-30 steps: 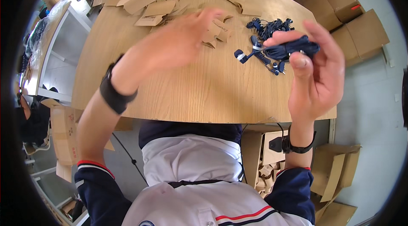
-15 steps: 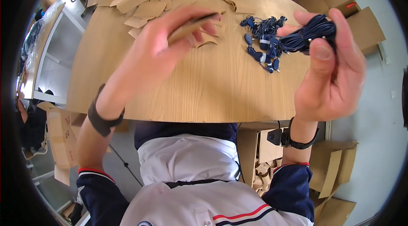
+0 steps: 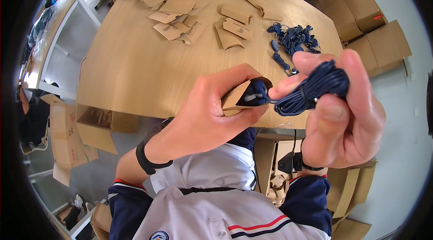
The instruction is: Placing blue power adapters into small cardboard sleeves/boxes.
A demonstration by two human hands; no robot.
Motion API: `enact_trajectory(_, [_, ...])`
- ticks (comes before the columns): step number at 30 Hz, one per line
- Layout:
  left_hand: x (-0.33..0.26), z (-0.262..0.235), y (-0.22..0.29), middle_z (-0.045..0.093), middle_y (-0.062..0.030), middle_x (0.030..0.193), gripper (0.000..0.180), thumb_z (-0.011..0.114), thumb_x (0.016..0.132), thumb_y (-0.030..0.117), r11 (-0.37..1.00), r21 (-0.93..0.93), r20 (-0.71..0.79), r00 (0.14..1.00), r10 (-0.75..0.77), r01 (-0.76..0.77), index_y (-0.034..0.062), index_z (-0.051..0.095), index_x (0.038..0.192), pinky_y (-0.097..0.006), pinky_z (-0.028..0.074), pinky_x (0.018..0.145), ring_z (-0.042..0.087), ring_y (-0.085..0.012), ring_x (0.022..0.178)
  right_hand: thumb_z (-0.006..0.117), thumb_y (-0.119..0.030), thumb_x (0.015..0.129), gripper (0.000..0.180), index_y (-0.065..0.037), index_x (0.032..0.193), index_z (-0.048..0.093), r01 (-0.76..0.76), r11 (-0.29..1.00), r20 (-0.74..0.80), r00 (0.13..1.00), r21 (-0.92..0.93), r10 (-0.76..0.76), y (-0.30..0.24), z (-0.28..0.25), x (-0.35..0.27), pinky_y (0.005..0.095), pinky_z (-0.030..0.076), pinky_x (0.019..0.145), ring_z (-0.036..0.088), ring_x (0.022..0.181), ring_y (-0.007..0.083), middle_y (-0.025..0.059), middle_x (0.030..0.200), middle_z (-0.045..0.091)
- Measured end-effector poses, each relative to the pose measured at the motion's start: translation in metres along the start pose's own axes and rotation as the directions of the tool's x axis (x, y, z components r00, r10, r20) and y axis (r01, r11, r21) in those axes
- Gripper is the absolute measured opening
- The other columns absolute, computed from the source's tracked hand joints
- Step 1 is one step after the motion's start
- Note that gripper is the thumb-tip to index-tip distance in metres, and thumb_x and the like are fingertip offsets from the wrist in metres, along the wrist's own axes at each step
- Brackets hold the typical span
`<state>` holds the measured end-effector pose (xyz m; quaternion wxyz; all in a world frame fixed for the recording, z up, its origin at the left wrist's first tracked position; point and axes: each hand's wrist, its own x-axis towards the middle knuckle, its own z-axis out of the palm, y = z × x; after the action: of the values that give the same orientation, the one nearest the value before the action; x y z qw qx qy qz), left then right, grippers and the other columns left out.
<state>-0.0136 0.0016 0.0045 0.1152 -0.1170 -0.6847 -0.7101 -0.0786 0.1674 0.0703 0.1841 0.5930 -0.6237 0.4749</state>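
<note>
My left hand is closed around a small brown cardboard sleeve box, its open end turned to the right. Dark blue parts with a whitish piece show inside that mouth. In my right hand a coiled dark blue cable bundle is gripped between thumb and fingers, just right of the box. A strand runs from the bundle to the box opening. Beyond my right hand lies a pile of dark blue corded items, partly hidden by my fingers.
Many flattened brown sleeve boxes cover the far left of the wooden table. A few more lie in the middle. Large cartons stand at the right, an open carton at the left. Below the table edge, a box holds brown cardboard pieces.
My left hand has come right and nearer with the sleeve box, now open-mouthed beside the cable. My right hand has lowered with the bundle, and its blue parts now sit in the box mouth.
</note>
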Motion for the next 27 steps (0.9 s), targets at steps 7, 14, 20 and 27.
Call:
enact_trajectory(7, [-0.007,-0.006,0.0,0.064,-0.0054,0.086,0.025,0.07,0.084,0.009,0.998,-0.013,0.098,0.993,0.069,-0.068,-0.0005,0.062,0.105,-0.025,0.047,0.066,0.055,-0.009,0.073,0.06,-0.01,0.094,0.027,0.01,0.111,0.061,-0.051,0.997,-0.015,0.999,0.061,0.052,0.008,0.016,-0.001,0.0436,0.058,0.075,0.068,0.078,0.0309,0.0262,0.092,0.067])
enact_trajectory(14, [-0.004,-0.024,-0.003,0.068,-0.0062,0.097,0.036,0.07,0.089,0.02,0.892,-0.324,0.239,0.94,-0.244,0.314,-0.0029,0.062,0.116,-0.023,0.052,0.053,0.063,-0.0082,0.075,0.06,-0.012,0.093,0.018,0.002,0.103,0.066,-0.169,0.982,0.135,0.978,0.084,0.157,0.024,0.021,-0.01,0.0535,0.041,0.102,0.068,0.1,0.0334,0.022,0.1,0.07])
enact_trajectory(20, [-0.013,-0.039,-0.005,0.071,-0.0083,0.085,0.038,0.068,0.09,0.025,0.902,-0.14,0.348,0.873,-0.342,0.409,-0.0015,0.063,0.117,-0.024,0.052,0.052,0.066,-0.0119,0.06,0.067,-0.007,0.081,0.034,-0.005,0.114,0.066,-0.228,0.969,0.324,0.914,-0.094,0.246,0.011,0.025,-0.013,0.0518,0.034,0.108,0.059,0.12,0.0333,0.0163,0.123,0.065])
enact_trajectory(27, [-0.024,-0.031,-0.019,0.068,-0.0057,0.082,0.022,0.062,0.094,0.018,0.915,-0.133,0.408,0.862,-0.301,0.382,0.0002,0.063,0.108,-0.025,0.052,0.057,0.065,-0.0131,0.062,0.072,-0.005,0.082,0.025,-0.002,0.106,0.069,-0.067,0.918,0.328,0.922,-0.392,0.207,-0.021,0.029,-0.024,0.0465,0.053,0.087,0.067,0.077,0.0241,0.0113,0.082,0.064])
